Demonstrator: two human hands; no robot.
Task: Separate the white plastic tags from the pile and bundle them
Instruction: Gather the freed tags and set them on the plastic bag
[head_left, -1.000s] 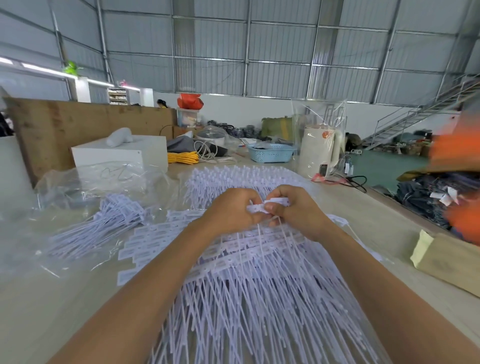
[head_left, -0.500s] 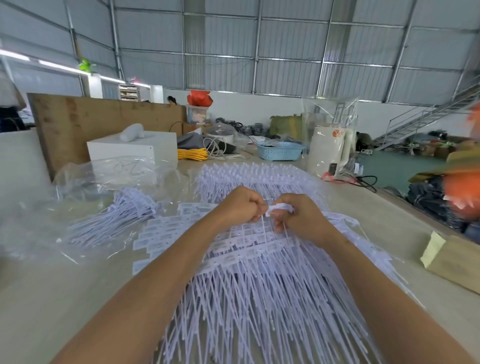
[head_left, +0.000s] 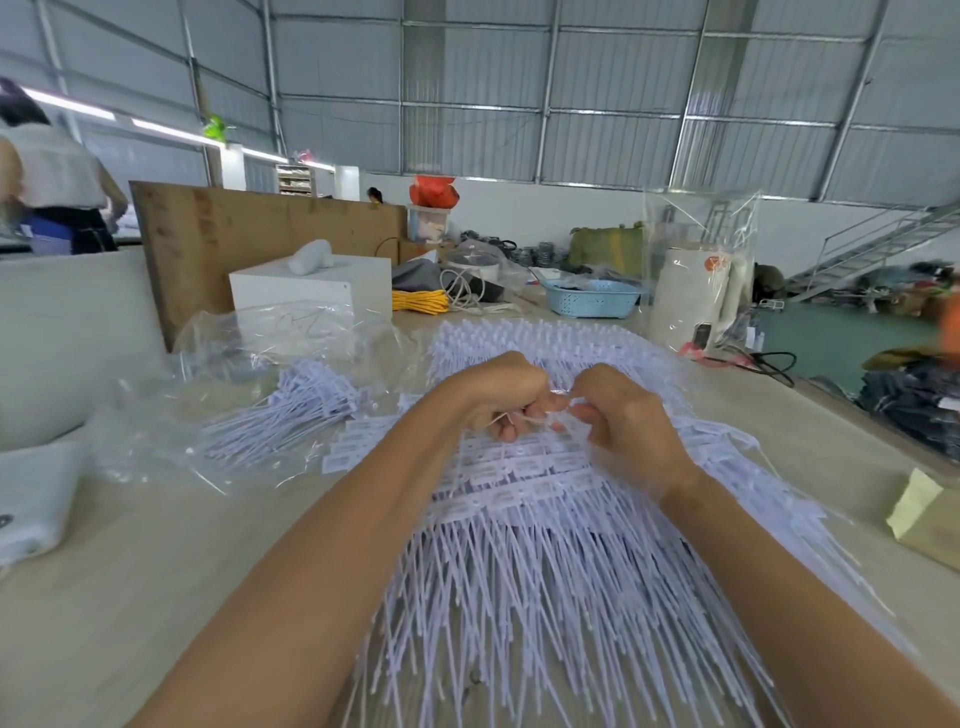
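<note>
A wide pile of white plastic tags (head_left: 540, 561) covers the table in front of me, flat heads in rows and thin tails fanning toward me. My left hand (head_left: 498, 392) and my right hand (head_left: 626, 415) meet above the pile's middle, fingers curled. Both pinch the same few white tags (head_left: 535, 415) between them, and the heads are mostly hidden by my fingers. A separate bundle of tags (head_left: 296, 410) lies to the left on clear plastic.
Crumpled clear plastic bags (head_left: 270, 338) lie left of the pile. A white box (head_left: 311, 288), yellow cord (head_left: 418, 300), blue basket (head_left: 592, 299) and a wrapped white appliance (head_left: 685, 296) stand behind. A yellowish packet (head_left: 919, 512) is at the right edge. A person (head_left: 47, 171) stands far left.
My hands have drawn closer and curled tighter around the held tags, whose white heads no longer stick out. The camera view has shifted left, bringing a person into sight.
</note>
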